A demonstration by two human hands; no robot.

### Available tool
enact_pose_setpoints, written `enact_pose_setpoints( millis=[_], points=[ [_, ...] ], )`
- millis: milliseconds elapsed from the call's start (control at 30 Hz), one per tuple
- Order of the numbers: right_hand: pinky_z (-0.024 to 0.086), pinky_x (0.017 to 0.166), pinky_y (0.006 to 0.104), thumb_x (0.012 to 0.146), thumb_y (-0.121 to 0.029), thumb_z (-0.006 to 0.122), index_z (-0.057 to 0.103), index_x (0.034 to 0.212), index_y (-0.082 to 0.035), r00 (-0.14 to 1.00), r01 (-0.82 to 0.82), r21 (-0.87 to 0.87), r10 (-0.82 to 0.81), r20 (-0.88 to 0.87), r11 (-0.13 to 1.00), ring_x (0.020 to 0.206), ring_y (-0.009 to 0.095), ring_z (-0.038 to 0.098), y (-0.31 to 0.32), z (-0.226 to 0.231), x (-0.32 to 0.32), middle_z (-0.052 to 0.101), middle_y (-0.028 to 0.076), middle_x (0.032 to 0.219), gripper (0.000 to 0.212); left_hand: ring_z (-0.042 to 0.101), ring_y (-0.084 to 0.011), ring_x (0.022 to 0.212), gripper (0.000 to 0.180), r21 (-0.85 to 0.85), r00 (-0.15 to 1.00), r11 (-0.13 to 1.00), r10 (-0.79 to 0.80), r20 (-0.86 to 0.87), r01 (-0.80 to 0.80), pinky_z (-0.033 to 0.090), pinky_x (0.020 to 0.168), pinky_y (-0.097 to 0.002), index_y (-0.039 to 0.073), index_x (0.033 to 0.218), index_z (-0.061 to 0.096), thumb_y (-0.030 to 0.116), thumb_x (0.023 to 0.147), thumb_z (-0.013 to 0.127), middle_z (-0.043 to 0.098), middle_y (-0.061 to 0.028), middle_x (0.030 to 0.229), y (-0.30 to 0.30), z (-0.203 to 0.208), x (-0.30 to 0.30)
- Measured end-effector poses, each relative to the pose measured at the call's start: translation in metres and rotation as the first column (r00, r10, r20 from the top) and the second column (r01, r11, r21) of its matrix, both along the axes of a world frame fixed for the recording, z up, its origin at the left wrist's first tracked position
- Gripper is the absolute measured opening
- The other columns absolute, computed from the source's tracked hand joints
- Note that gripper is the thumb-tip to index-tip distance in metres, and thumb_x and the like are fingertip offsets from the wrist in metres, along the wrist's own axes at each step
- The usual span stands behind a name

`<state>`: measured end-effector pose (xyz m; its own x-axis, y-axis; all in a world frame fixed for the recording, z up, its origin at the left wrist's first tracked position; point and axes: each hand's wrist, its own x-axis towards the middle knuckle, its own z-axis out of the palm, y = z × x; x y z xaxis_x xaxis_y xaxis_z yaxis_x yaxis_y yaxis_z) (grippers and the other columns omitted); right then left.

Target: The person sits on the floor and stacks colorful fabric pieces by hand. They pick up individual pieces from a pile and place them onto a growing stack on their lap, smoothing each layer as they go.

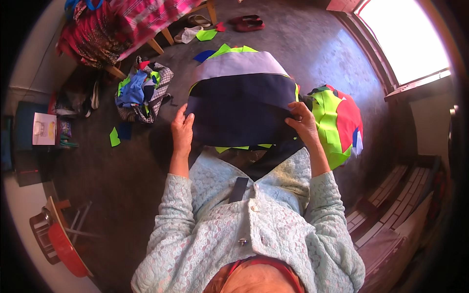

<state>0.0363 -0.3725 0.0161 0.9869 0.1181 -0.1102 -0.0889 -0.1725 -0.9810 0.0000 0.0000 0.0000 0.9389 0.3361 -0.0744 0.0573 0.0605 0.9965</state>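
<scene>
A dark navy piece of cloth (239,110) is spread between my two hands in front of my lap. My left hand (182,131) grips its left edge, the thumb pointing up. On the opposite edge my right hand (304,122) pinches the cloth between thumb and fingers. A pale lavender-grey cloth (242,65) shows along the far side of the navy one. Bright green cloth scraps (234,50) stick out beyond it and below its near edge. What lies underneath is mostly hidden.
To the right sits a heap of green and red cloth (334,122). At left, a checked bag (163,78) overflows with blue and green scraps. Shoes (246,23) lie near a cloth-draped bed (132,29). A slatted bench (391,195) stands lower right, a red basin (68,249) lower left.
</scene>
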Motion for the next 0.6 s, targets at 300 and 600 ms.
enact_pose_setpoints(
  millis=[300,600],
  points=[
    [0.042,0.085,0.0258,0.068,0.005,0.068,0.06,0.106,-0.008,0.993,-0.011,0.033,0.006,0.121,0.999,0.083,0.007,0.05,-0.009,-0.001,0.003,0.049,-0.005,0.083,0.041,0.037,-0.0056,0.063,0.04,0.334,0.997,0.942,0.049,-0.051,-0.029,0.036,0.057,-0.0204,0.002,0.125,0.057,-0.001,0.086,0.064,0.045,0.0032,0.072,-0.001,0.001,-0.002],
    [0.044,0.08,0.0313,0.069,0.01,0.067,0.06,0.11,-0.01,0.853,0.407,-0.318,-0.232,0.467,0.856,0.089,0.017,0.054,-0.008,0.012,0.001,0.055,0.005,0.106,0.046,0.055,-0.0153,0.072,0.041,0.587,0.988,0.797,0.148,0.036,-0.141,0.048,0.067,-0.0294,0.005,0.126,0.055,0.002,0.086,0.065,0.058,-0.0066,0.085,-0.01,0.007,-0.005]
  ],
)
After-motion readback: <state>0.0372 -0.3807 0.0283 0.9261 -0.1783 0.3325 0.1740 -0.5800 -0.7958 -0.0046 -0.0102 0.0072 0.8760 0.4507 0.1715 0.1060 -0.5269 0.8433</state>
